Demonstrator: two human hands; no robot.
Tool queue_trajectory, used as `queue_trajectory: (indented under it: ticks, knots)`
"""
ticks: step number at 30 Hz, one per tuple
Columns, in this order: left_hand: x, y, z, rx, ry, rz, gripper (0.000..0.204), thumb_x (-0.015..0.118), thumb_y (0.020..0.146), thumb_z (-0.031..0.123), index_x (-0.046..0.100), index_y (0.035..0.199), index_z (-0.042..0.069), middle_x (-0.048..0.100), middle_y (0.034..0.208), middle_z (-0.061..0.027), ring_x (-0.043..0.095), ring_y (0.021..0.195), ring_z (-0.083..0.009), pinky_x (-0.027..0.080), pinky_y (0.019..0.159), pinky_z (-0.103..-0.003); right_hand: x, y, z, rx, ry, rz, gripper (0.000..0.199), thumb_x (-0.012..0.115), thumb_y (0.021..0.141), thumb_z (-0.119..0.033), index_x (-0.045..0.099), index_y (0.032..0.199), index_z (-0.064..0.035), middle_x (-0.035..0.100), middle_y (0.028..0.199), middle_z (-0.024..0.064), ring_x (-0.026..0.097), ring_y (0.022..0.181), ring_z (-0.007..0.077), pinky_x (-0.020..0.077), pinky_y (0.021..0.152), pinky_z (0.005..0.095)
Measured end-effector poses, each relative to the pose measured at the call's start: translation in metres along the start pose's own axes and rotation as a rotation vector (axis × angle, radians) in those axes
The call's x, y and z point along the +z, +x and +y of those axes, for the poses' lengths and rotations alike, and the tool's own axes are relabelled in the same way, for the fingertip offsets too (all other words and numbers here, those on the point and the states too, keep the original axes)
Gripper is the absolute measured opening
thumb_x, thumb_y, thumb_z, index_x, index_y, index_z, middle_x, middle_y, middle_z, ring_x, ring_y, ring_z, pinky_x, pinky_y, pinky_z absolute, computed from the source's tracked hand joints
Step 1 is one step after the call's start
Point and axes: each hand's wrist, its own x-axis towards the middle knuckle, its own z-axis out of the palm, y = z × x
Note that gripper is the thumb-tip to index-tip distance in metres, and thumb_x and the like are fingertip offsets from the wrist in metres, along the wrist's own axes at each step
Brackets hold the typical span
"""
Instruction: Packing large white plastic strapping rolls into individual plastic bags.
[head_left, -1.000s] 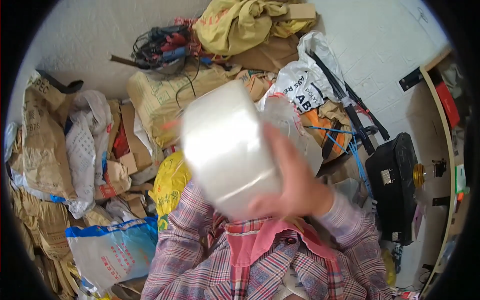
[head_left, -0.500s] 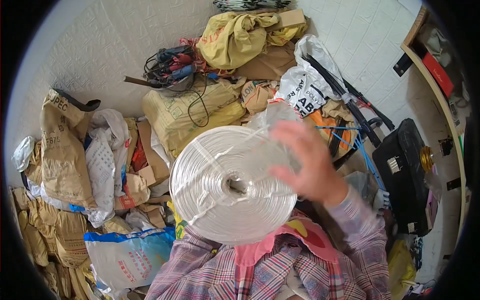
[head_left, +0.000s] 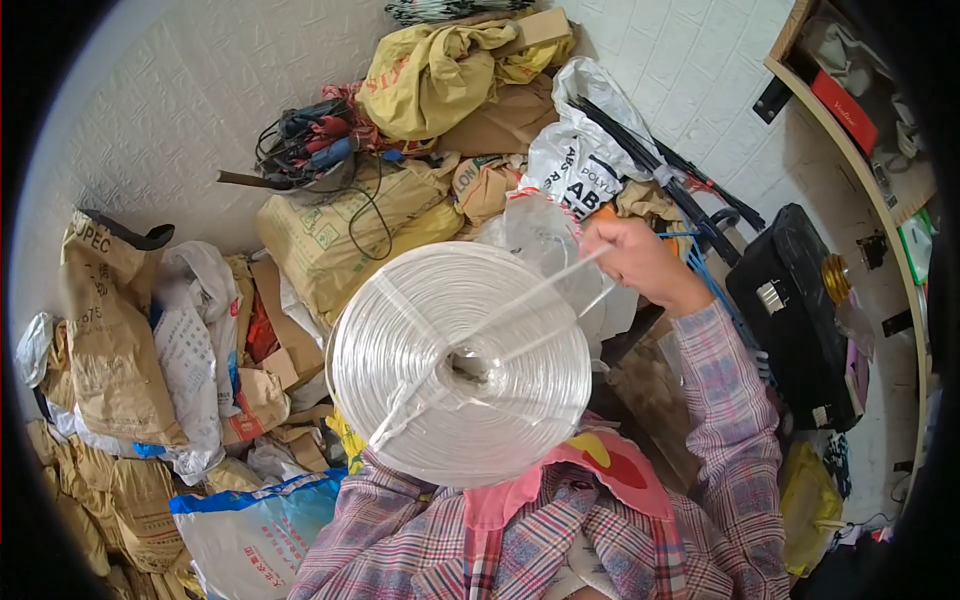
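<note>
A large round roll of white plastic twine (head_left: 530,415) faces me in front of my chest, with a hollow core at its middle. Flat white ties cross its face from the core to the rim. My right hand (head_left: 638,265) is closed at the roll's upper right, pinching a white plastic strand (head_left: 540,288) that stretches taut from near the core. A second thin strand slants up to the same hand from the roll's face. My left hand is out of sight; the roll covers the area where the left sleeve (head_left: 375,500) ends.
Crumpled brown paper sacks (head_left: 110,350) and white bags are heaped on the left. Yellow sacks (head_left: 430,80) and a basin of tools (head_left: 310,150) lie at the back. To the right are a black case (head_left: 800,320), folded umbrellas (head_left: 690,190) and a wooden-edged shelf (head_left: 860,130).
My right hand has gone from open and blurred over the roll to closed at its upper right, drawing a strand away from the roll's face. The view has shifted slightly.
</note>
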Motion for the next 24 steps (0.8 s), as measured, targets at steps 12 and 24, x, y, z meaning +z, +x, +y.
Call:
queue_trajectory:
  ticks: [12,24]
  knots:
    - [-0.028,0.009,-0.010,-0.131,0.013,0.120,0.067,0.045,0.094,0.056,0.040,0.142,0.010,0.049,0.136,-0.0162,0.050,0.124,-0.0277,0.040,0.106,-0.044,0.007,-0.092,0.033,-0.007,0.056,0.047,0.055,0.065,0.087,-0.009,0.042,0.137,-0.0061,0.047,0.127,0.0111,0.056,0.098,0.0132,0.0477,0.085,0.0263]
    - [-0.081,0.095,-0.032,-0.248,-0.135,0.239,0.066,0.044,0.094,0.057,0.040,0.141,0.011,0.049,0.136,-0.0165,0.050,0.124,-0.0283,0.042,0.105,-0.045,-0.029,-0.238,0.145,0.129,-0.230,0.897,0.043,0.071,0.083,-0.018,0.056,0.121,-0.0020,0.063,0.101,0.0117,0.062,0.088,0.0187,0.0509,0.078,0.0324]
